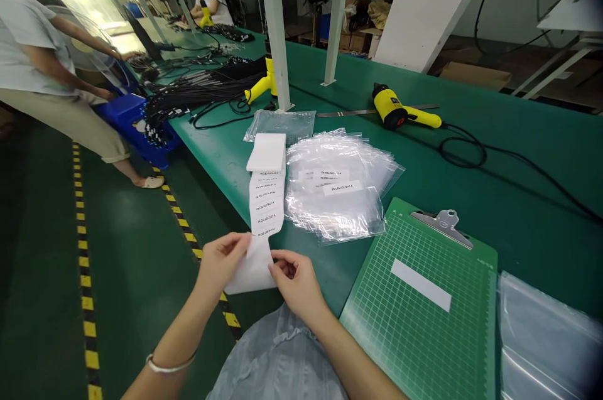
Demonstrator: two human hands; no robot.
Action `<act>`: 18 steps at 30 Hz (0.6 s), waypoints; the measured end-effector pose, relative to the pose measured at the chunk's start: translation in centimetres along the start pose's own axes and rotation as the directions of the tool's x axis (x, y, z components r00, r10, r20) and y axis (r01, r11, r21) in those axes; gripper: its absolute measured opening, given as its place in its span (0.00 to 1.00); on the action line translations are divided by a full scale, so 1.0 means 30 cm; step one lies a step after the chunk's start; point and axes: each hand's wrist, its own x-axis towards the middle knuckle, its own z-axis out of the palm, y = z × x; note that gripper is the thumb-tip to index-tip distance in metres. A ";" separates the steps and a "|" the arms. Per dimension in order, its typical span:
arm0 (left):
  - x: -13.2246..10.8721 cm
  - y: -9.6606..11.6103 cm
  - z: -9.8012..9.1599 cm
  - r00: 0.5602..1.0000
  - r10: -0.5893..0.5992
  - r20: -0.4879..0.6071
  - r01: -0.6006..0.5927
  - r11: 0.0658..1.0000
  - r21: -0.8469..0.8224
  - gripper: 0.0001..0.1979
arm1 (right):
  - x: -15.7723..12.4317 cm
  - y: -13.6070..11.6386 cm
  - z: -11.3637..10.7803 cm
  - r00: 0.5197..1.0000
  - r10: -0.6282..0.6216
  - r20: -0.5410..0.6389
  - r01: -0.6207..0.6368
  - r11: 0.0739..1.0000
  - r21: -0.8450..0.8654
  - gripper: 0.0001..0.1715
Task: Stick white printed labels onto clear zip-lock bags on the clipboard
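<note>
Several clear plastic bags (334, 211) with printed labels (336, 186)

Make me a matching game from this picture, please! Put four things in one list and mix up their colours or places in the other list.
Things:
1. label strip
2. heat gun
3. clipboard
4. plastic bags

Matches:
A. yellow and black
B. held by the left hand and right hand
C. green with a metal clip
D. see-through and piled in a stack

Right pairs: 1-B, 2-A, 3-C, 4-D
</note>
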 end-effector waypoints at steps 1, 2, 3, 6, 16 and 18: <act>0.022 -0.001 -0.017 0.996 -0.054 -0.068 0.048 0.995 -0.083 0.09 | 0.000 0.007 0.000 1.000 0.022 -0.009 -0.021 1.000 0.018 0.13; 0.046 0.001 -0.038 0.989 -0.082 -0.122 0.064 0.987 -0.147 0.09 | 0.000 0.015 0.000 0.999 0.046 -0.017 -0.046 0.998 0.038 0.12; 0.070 0.006 -0.060 0.982 -0.096 -0.163 0.063 0.979 -0.195 0.08 | -0.001 0.023 -0.001 0.997 0.072 -0.023 -0.070 0.996 0.057 0.12; 0.120 0.044 -0.107 0.962 -0.153 -0.228 0.076 0.947 -0.313 0.08 | -0.007 0.041 -0.002 0.991 0.128 -0.039 -0.124 0.988 0.094 0.10; 0.004 0.140 -0.001 0.966 -0.187 -0.177 0.094 0.895 -0.436 0.10 | 0.042 0.003 0.015 0.990 0.039 -0.136 -0.055 0.992 -0.115 0.23; 0.010 0.149 -0.016 0.941 -0.230 -0.247 0.084 0.869 -0.488 0.11 | 0.065 0.002 0.016 0.989 0.021 -0.148 -0.042 0.990 -0.137 0.10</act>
